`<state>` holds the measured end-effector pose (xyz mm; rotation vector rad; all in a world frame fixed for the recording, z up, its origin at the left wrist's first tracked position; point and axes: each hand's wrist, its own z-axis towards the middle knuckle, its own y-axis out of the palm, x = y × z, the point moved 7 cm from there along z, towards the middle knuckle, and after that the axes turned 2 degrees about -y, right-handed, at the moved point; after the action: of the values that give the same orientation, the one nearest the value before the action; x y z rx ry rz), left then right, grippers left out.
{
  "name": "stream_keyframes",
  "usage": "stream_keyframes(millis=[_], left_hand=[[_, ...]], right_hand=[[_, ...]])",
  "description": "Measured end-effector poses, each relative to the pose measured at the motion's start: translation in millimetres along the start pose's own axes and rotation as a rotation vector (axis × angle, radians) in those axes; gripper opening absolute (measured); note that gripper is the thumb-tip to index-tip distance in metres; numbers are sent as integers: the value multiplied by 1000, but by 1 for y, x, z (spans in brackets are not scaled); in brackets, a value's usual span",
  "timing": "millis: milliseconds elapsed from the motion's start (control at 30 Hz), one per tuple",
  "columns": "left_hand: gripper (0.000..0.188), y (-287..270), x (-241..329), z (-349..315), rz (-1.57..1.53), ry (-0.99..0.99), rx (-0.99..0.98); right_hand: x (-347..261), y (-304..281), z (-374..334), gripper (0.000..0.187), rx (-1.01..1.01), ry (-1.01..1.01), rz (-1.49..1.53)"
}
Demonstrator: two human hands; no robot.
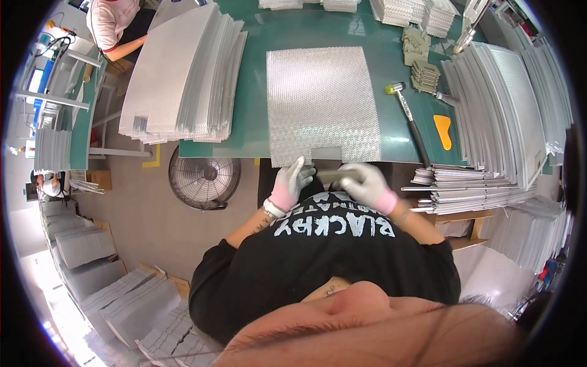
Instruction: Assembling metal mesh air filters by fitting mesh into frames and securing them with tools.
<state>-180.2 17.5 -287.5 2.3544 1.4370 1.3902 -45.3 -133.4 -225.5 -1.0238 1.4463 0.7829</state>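
Note:
A silvery, textured mesh panel [324,101] lies flat before me, its near end sticking out past the table's front edge, with a rectangular notch cut into that end. My left hand [292,185], in a white and pink glove, is at the panel's near left corner with its fingers stretched out, the tips at the panel's edge. Close to my body, my right hand [368,186], gloved alike, is closed around the right end of a flat grey-green piece [333,176] just below the notch. Part of that piece is hidden by the fingers.
On the green table [254,116] stand a tall panel stack [183,79] at left and another stack [498,110] at right. A mallet [409,119], an orange scraper [442,132] and grey-green pieces [424,76] lie right of the panel. A floor fan [208,177] stands below left. Another person [116,27] is at far left.

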Motion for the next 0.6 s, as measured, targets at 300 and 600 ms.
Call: stream_keyframes(millis=[300, 600], left_hand=[[37, -9, -20, 8, -129, 102, 106], [32, 0, -30, 8, 89, 13, -28]], right_hand=[[67, 51, 14, 29, 146, 281, 844], [67, 37, 13, 25, 201, 290, 354]])
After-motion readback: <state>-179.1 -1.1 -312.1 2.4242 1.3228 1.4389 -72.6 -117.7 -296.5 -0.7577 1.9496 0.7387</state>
